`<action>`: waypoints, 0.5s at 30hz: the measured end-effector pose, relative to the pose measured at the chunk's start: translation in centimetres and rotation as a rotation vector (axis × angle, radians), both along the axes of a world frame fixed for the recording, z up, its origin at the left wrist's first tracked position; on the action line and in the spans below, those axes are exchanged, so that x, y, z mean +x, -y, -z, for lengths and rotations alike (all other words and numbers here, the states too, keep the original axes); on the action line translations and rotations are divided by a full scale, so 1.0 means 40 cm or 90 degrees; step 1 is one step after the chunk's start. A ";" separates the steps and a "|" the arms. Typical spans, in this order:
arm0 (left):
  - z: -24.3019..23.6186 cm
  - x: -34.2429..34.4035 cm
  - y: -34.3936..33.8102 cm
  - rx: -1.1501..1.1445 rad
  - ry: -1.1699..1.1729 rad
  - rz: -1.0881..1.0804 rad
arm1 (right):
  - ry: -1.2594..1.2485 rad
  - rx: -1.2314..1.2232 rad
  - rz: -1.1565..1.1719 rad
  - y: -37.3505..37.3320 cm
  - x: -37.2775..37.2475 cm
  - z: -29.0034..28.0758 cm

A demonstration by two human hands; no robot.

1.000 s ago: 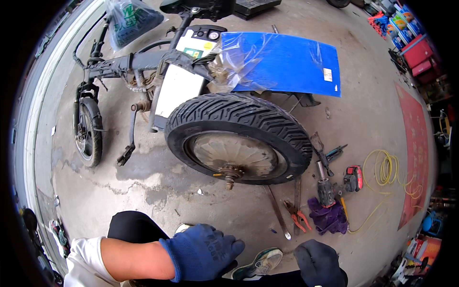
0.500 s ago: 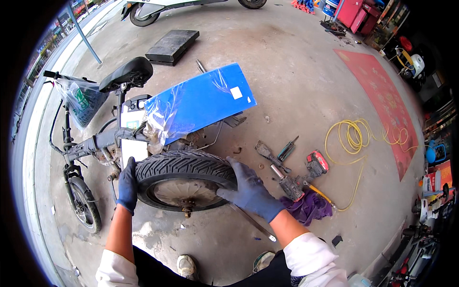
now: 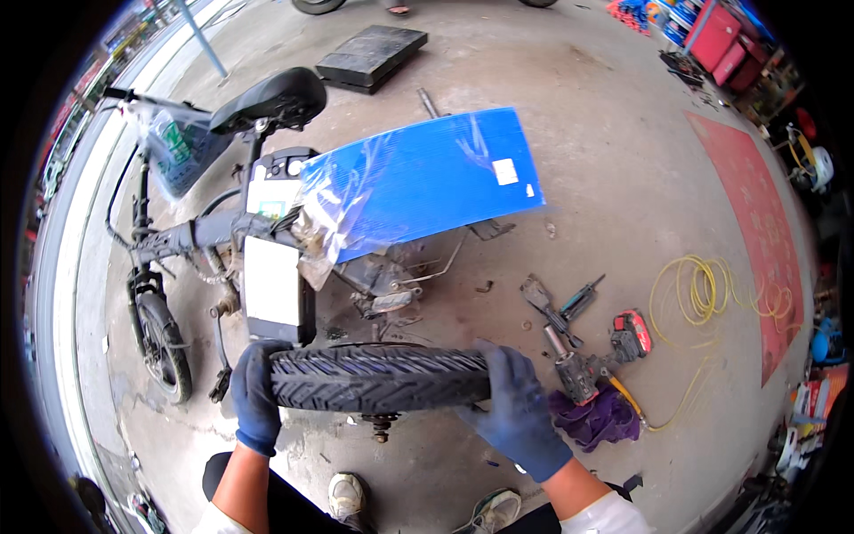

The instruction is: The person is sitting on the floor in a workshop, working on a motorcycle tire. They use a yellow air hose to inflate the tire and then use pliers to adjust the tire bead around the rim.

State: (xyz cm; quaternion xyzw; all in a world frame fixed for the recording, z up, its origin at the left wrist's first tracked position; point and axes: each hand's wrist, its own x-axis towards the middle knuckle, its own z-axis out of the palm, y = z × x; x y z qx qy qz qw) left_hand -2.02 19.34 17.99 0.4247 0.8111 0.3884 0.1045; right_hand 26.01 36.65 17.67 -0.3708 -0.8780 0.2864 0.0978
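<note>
A wheel with a chunky black tyre (image 3: 382,378) is held between my gloved hands, its tread facing up and its side face turned out of sight. My left hand (image 3: 256,396), in a blue work glove, is closed around the tyre's left end. At the right end my right hand (image 3: 518,414) grips the tyre, fingers over the far edge and thumb on the near side. A rusty axle end (image 3: 381,425) sticks out toward me below the tread. Just beyond lies the small electric bike's frame (image 3: 191,236), with a white-topped box (image 3: 272,285) close to my left hand.
A blue sheet (image 3: 436,182) with clear plastic wrap lies over the bike's rear. On the right are a cordless impact wrench (image 3: 574,374), a red-and-black battery (image 3: 631,333), pliers-like tools (image 3: 560,307), a purple cloth (image 3: 594,418) and a coiled yellow hose (image 3: 698,294). My shoes stand below the wheel.
The wheel has tipped from showing its side face to standing with its tread up, and come nearer to me. Both hands kept hold of it. The whole view has shifted.
</note>
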 end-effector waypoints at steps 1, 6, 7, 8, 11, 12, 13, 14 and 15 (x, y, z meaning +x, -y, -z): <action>0.004 -0.026 -0.020 -0.027 0.002 0.014 | -0.019 0.021 0.001 -0.015 -0.013 0.006; 0.193 -0.265 0.072 0.208 0.490 -0.103 | -0.134 -0.006 0.037 -0.027 -0.107 0.030; 0.221 -0.290 0.080 0.186 0.478 -0.080 | -0.138 -0.004 0.043 -0.028 -0.083 0.032; 0.246 -0.319 0.085 0.167 0.459 -0.062 | -0.147 -0.002 0.042 -0.022 -0.064 0.033; 0.267 -0.367 0.075 0.141 0.454 -0.064 | -0.114 0.011 0.062 0.006 -0.026 0.035; 0.249 -0.350 0.064 0.132 0.462 -0.085 | -0.089 0.011 0.071 0.018 -0.010 0.027; 0.178 -0.311 0.043 0.095 0.323 -0.114 | 0.021 -0.016 0.058 0.028 -0.001 -0.009; 0.082 -0.246 -0.004 0.055 0.185 -0.139 | 0.087 -0.075 0.040 0.043 0.004 -0.025; -0.015 -0.159 -0.035 0.126 0.050 -0.138 | 0.157 -0.138 0.021 0.075 0.003 -0.026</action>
